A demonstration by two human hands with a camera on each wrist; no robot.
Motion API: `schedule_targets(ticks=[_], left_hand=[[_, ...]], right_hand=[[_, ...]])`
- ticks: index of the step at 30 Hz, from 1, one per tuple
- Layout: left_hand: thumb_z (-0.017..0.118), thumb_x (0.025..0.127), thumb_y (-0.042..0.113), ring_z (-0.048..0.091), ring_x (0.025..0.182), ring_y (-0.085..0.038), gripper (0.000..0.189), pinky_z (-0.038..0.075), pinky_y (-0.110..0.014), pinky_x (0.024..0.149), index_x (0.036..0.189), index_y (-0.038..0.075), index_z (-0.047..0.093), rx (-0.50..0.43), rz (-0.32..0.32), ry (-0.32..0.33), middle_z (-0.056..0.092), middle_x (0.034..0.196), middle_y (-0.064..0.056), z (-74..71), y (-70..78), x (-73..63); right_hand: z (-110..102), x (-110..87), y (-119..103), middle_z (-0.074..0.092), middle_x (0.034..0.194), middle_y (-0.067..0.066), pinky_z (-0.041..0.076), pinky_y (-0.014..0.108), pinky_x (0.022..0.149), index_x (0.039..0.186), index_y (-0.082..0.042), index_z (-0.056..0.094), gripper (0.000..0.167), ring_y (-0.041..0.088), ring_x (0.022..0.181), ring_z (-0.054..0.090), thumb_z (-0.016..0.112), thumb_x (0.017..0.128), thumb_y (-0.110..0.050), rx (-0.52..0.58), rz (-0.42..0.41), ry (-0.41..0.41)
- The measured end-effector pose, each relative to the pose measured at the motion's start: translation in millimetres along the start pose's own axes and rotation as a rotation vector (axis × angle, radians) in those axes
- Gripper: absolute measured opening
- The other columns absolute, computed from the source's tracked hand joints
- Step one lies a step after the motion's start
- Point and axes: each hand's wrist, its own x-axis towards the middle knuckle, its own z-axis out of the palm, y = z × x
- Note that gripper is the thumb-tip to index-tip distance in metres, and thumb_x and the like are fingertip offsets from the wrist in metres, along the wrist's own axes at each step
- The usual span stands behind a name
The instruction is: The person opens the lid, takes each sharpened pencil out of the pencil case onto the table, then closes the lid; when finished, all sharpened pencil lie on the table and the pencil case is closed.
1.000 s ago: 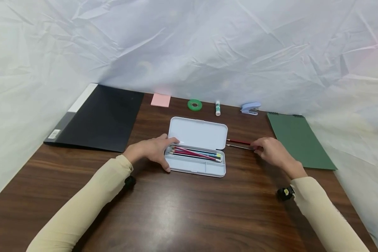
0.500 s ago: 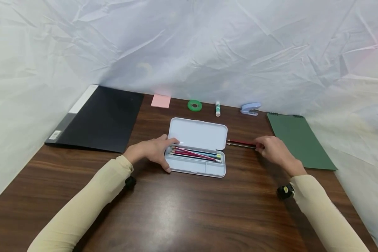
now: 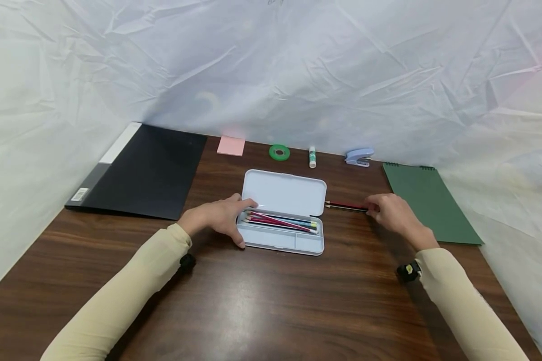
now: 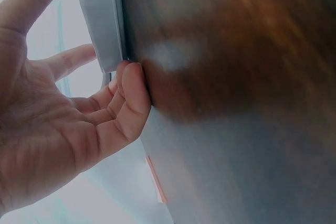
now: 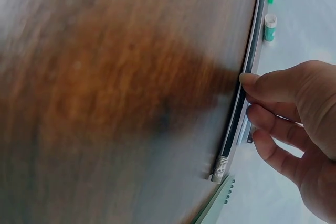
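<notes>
A black pencil (image 5: 231,124) and a red pencil (image 3: 345,204) were side by side just right of the open pencil case (image 3: 284,193) on the bench (image 3: 271,301), the right hand's (image 3: 390,213) grip pinching the black one, though whether it caught the red too could not be told. The left hand's (image 3: 220,215) grip, thumb and fingers apart, held the case's left end, with more pencils (image 3: 280,220) inside. A black folder (image 3: 144,173) lay left of the case, a green notepad (image 3: 429,205) right of it, tape (image 3: 273,153) and a glue stick (image 3: 312,158) beyond.
</notes>
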Motion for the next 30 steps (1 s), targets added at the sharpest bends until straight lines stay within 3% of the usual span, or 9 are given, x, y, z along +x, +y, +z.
schedule_targets(ticks=[6,12,19,23,26,30], left_hand=[[0.090,0.070,0.038,0.052,0.109,-0.028,0.100,0.047,-0.046,0.092,0.153,0.024,0.035,0.003,0.002,0.001,0.045,0.130,-0.015,0.7,0.0,1.5],[0.090,0.070,0.038,0.052,0.108,-0.028,0.100,0.047,-0.046,0.092,0.152,0.023,0.035,0.004,0.003,-0.003,0.045,0.130,-0.015,1.7,-0.8,2.5],[0.090,0.070,0.039,0.052,0.108,-0.028,0.100,0.047,-0.046,0.092,0.153,0.023,0.035,0.008,0.003,-0.002,0.045,0.130,-0.015,0.8,0.4,1.8],[0.090,0.070,0.038,0.052,0.108,-0.028,0.100,0.047,-0.046,0.093,0.153,0.023,0.035,0.009,0.001,-0.004,0.044,0.131,-0.015,0.1,1.4,1.1],[0.090,0.070,0.038,0.052,0.109,-0.028,0.100,0.047,-0.046,0.093,0.153,0.023,0.035,0.009,0.000,-0.004,0.044,0.131,-0.015,0.1,1.7,0.8],[0.090,0.071,0.038,0.052,0.108,-0.028,0.100,0.046,-0.045,0.093,0.153,0.023,0.035,0.007,-0.006,-0.004,0.044,0.131,-0.015,0.1,1.7,0.8]], right_hand=[[0,-1.4,2,0.070,0.082,0.007,0.049,0.043,0.064,0.096,-0.006,0.073,0.009,0.021,0.071,0.062,0.073,0.087,-0.005,0.014,-0.001,0.009],[-3,-0.7,-6,0.071,0.087,0.012,0.049,0.045,0.066,0.109,0.001,0.071,0.024,0.023,0.072,0.063,0.075,0.087,-0.009,0.071,-0.031,0.094],[-13,10.6,-47,0.071,0.100,0.018,0.053,0.047,0.072,0.125,-0.001,0.065,0.042,0.028,0.083,0.067,0.078,0.087,-0.011,0.210,-0.120,0.265],[-18,17.4,-79,0.071,0.101,0.016,0.055,0.046,0.071,0.125,-0.001,0.065,0.044,0.027,0.087,0.067,0.079,0.084,-0.006,0.270,-0.205,0.316],[-19,21.5,-105,0.071,0.098,0.014,0.055,0.042,0.069,0.123,0.000,0.066,0.041,0.024,0.084,0.067,0.078,0.084,-0.003,0.306,-0.281,0.285],[-14,27.2,-134,0.073,0.102,0.011,0.057,0.039,0.074,0.126,-0.002,0.065,0.041,0.021,0.088,0.068,0.076,0.087,-0.006,0.309,-0.343,0.122]])
